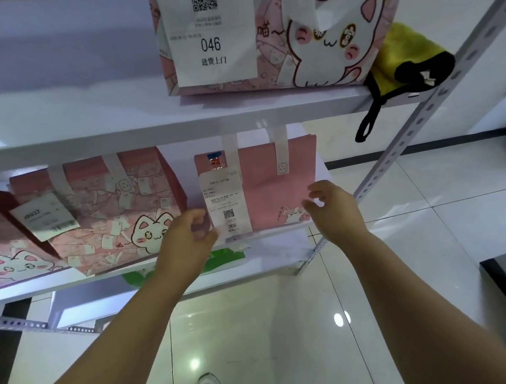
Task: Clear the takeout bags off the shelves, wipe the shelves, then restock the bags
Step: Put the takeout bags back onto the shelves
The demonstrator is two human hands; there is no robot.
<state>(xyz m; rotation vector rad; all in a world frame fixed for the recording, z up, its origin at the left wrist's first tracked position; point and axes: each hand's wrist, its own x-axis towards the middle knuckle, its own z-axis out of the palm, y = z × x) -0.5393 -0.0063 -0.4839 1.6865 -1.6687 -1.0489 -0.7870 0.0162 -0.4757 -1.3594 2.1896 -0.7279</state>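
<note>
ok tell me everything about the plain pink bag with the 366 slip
The plain pink bag stands upright at the right end of the middle shelf. Paper-like, two white strap handles, small cat print low right, white slip with QR code on its front. Left hand and right hand flank it; contact unclear.

This looks like the order pickup corner of a shop or delivery station. White shelves (148, 132) on slotted metal uprights (421, 117) carry pink cat-print takeout bags (276, 189). Each bag wears a printed order slip (212, 42) with a QR code and a number, such as 046 or 366. One slip reads "uckin coffee". The floor (289, 341) is glossy pale tile.
</note>
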